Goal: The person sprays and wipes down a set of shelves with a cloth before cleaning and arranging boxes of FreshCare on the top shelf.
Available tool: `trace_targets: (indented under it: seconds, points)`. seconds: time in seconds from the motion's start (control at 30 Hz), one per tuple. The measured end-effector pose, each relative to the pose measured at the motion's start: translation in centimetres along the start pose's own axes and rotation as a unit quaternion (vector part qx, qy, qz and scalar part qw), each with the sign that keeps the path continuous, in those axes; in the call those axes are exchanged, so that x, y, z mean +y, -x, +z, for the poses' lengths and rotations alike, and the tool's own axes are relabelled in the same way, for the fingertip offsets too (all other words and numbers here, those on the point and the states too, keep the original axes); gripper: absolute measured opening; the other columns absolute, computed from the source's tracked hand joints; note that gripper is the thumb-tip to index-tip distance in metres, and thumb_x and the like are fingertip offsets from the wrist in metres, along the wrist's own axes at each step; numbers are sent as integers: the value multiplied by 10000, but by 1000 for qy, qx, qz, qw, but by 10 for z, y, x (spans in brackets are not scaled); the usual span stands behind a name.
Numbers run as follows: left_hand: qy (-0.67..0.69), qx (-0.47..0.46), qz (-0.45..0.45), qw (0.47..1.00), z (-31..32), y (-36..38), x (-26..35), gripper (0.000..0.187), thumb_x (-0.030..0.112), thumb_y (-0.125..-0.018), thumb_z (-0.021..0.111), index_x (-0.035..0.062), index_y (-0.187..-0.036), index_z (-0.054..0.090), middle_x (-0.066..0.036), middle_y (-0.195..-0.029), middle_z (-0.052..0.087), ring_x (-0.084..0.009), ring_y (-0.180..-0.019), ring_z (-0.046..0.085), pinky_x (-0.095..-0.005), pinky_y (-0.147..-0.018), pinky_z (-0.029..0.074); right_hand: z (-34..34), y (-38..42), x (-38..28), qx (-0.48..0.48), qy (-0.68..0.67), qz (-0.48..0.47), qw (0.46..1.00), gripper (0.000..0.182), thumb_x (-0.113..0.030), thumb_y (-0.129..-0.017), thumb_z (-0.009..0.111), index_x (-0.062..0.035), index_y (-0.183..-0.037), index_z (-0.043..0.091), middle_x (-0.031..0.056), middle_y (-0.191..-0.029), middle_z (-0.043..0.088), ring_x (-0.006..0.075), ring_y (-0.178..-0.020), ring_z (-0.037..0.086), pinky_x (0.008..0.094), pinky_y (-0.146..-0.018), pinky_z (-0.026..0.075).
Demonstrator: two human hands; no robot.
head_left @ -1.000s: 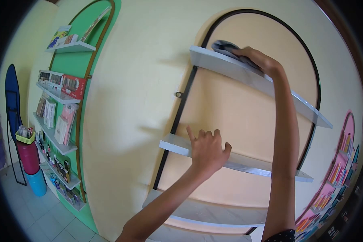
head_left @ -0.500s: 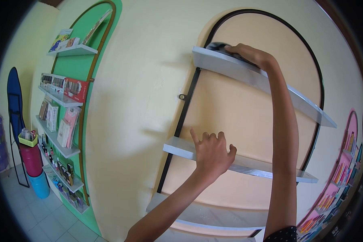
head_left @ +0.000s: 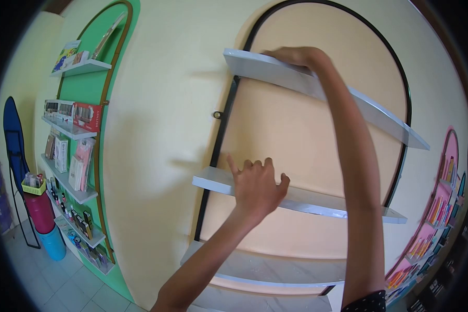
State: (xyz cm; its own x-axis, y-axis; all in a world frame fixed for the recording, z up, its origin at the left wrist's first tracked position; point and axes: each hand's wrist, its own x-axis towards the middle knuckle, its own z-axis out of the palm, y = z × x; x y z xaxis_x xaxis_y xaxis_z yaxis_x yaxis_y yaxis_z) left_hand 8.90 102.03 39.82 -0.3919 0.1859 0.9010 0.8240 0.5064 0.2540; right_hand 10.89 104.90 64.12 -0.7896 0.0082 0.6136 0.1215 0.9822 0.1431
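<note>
Soft, fairly even daylight-like brightness fills the scene. Blurry-edged shadows fall on the cream wall (head_left: 156, 156) left of the left hand (head_left: 257, 187), suggesting light from the right. Pale glare runs along the front edge of the upper shelf (head_left: 265, 67), right of the right hand (head_left: 294, 56), which looks slightly motion-blurred. Wide-angle distortion bows the shelves below both hands; black vignetting rounds the corners, and the books (head_left: 439, 205) far right look soft.

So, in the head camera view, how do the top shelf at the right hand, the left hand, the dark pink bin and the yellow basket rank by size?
Top shelf
Left hand, looking big partly because it's near the camera
Dark pink bin
Yellow basket
</note>
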Motion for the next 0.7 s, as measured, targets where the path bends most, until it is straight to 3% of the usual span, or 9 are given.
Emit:
trace_targets:
  seconds: [0.07, 0.13, 0.27, 0.37, 0.43, 0.5, 0.57, 0.7]
  points:
    - [-19, 2, -5, 1000, -1, 0, 0, 310, 308, -727, 513, 24, -830, 580, -111, -670, 581, -249, -733, 563, -521, -960, 127, 6, -1, -8, 24, -6, 35, 999, 477, -442, -812, 339, -103, -1087, 532, 105, -1120, 508, 243, -989, 482, 337, -847, 341]
    - [-16, -18, -6, 1000, -5, -2, 1, 313, 308, -727, 510, 22, -832, 580, -113, -674, 583, -248, -735, 564, -524, -959, 127, 8, 1, -3, 79, -35, -47, 995, 507, -471, -793, 364, -77, -1049, 553, 122, -1017, 560, 233, -895, 533, 325, -834, 344]
    - [-23, -31, -16, 999, -5, -3, 2, 323, 308, -727, 498, 14, -833, 580, -116, -672, 588, -250, -735, 567, -526, -961, 130, -16, 19, 33, 1, -24, -89, 996, 500, -459, -785, 374, -75, -1051, 552, 126, -1052, 539, 235, -934, 512, 326, -836, 339]
    - [-25, -37, -22, 999, -6, -3, 1, 323, 308, -726, 496, 16, -836, 581, -115, -658, 586, -252, -726, 569, -522, -963, 131, -20, 30, 33, -26, 3, -29, 999, 510, -471, -749, 413, -87, -1054, 553, 131, -1087, 519, 238, -959, 497, 324, -839, 338]
    - [-27, -39, -19, 999, -3, -1, 2, 323, 310, -726, 497, 19, -840, 582, -114, -651, 585, -252, -720, 569, -520, -964, 132, -14, 25, 19, -4, -15, 70, 997, 528, -489, -721, 438, -101, -1060, 551, 126, -1081, 524, 238, -946, 502, 324, -841, 335]
    - [-36, -18, -13, 999, -3, -2, 1, 320, 311, -726, 498, 27, -845, 585, -116, -639, 581, -250, -720, 571, -519, -964, 137, -8, 22, 11, 8, -24, 83, 996, 556, -518, -697, 452, -114, -1067, 548, 124, -1089, 521, 242, -967, 489, 329, -849, 330]
    - [-30, -38, -20, 999, -6, -3, 3, 322, 314, -727, 500, 28, -848, 585, -116, -637, 580, -248, -718, 571, -517, -964, 140, -2, 28, 12, 66, -77, 16, 995, 548, -514, -711, 444, -111, -1069, 546, 134, -1074, 525, 251, -968, 483, 324, -845, 335]
    - [-44, -47, -24, 998, -6, -3, 3, 327, 322, -731, 504, 30, -852, 583, -116, -626, 575, -246, -706, 573, -514, -965, 144, -13, 25, 26, 12, -134, -45, 990, 536, -505, -723, 443, -107, -1067, 548, 131, -1094, 507, 250, -935, 488, 340, -833, 338]
